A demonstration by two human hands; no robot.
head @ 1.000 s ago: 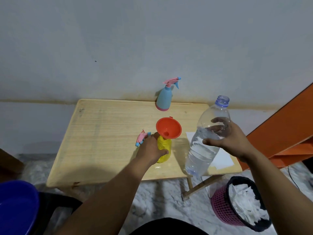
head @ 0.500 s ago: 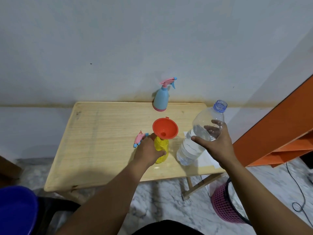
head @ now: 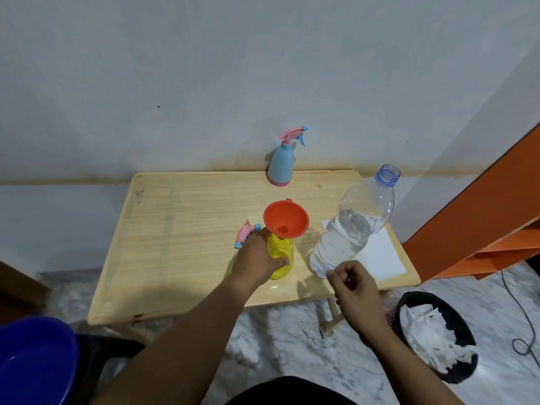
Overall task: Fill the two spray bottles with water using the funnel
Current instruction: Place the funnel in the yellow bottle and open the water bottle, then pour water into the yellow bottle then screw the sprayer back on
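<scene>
Head view: left hand grips the yellow bottle at table centre, funnel seated on top. Right hand, loosely curled and empty, sits at five o'clock of the water bottle. Steady the funnel and pour slowly.

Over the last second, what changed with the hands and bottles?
The right hand set the water bottle down on the table, let go and pulled back toward the near edge, fingers loosely curled and holding nothing. The bottle now stands uncapped beside the funnel. Unchanged: the left hand grips the yellow spray bottle with the funnel in its neck; the blue spray bottle stays by the wall.
</scene>
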